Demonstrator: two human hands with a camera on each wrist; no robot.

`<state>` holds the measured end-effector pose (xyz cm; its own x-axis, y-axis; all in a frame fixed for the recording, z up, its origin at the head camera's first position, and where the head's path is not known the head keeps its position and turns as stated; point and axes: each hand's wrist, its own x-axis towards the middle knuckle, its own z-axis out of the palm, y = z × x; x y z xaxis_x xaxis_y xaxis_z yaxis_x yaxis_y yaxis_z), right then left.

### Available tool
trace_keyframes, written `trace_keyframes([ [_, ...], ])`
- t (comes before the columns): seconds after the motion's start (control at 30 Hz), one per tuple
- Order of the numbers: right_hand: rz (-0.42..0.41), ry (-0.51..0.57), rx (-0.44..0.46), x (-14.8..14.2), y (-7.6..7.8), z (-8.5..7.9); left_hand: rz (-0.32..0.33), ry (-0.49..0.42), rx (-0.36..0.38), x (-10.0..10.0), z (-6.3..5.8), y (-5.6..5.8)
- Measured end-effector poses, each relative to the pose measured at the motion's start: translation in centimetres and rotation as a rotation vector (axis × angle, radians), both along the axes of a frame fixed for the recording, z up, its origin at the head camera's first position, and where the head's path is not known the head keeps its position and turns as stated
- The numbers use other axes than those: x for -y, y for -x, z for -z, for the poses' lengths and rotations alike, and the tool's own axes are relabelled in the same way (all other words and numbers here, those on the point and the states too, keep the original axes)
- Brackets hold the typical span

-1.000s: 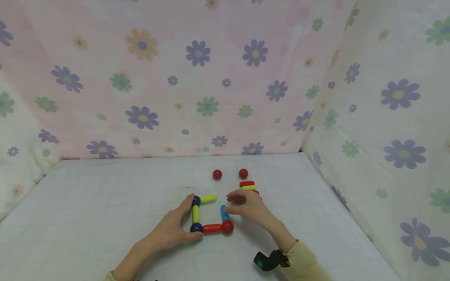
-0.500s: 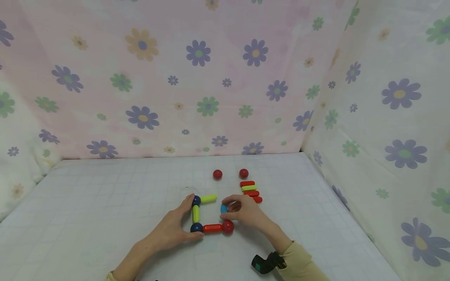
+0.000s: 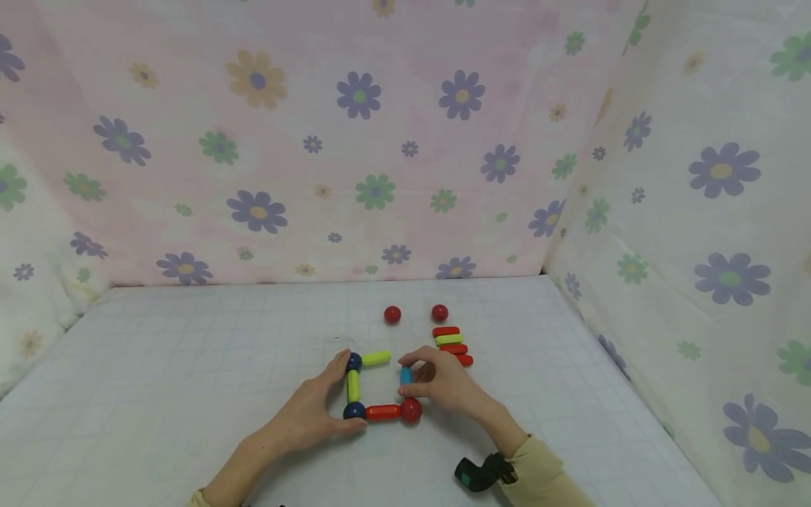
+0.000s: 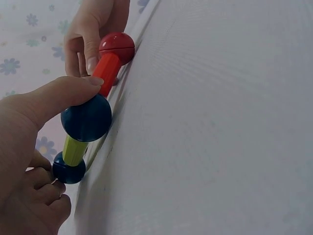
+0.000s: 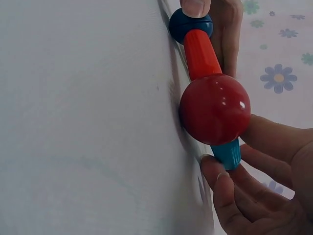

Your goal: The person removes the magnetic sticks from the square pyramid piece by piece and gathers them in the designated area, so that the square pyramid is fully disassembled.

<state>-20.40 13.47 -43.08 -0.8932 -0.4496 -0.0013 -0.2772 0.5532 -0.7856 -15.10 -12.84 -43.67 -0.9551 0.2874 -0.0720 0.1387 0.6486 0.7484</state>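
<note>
On the white tabletop lies a part-square of magnetic rods and balls. My left hand (image 3: 307,408) spans its left side, thumb on the near dark blue ball (image 3: 354,411) and fingertips at the far dark blue ball (image 3: 355,362). A yellow-green rod (image 3: 353,386) joins these balls. Another yellow-green rod (image 3: 376,358) sticks out rightward from the far ball, its other end free. Along the front, a red rod (image 3: 383,412) links the near ball to a red ball (image 3: 411,410). My right hand (image 3: 446,380) pinches the light blue rod (image 5: 228,154) that meets the red ball.
Two loose red balls, one left (image 3: 393,315) and one right (image 3: 440,313), lie farther back. Behind my right hand is a short row of loose rods (image 3: 449,340), red and yellow-green. Flowered cloth walls (image 3: 405,204) stand at the back and sides of the table.
My right hand has come leftward, and its thumb and fingers have closed on the light blue rod. That rod now stands straighter. The left hand has stayed put.
</note>
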Motion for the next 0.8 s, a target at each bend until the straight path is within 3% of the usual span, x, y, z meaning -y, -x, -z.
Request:
trace_keyframes([
  [0.4, -0.013, 0.044, 0.108, -1.0, 0.6, 0.0, 0.008, -0.005, 0.006, -0.1, 0.0, 0.2],
  [0.8, -0.006, 0.057, 0.153, -1.9, 0.9, 0.0, 0.011, 0.007, -0.007, 0.0, 0.1, 0.2],
])
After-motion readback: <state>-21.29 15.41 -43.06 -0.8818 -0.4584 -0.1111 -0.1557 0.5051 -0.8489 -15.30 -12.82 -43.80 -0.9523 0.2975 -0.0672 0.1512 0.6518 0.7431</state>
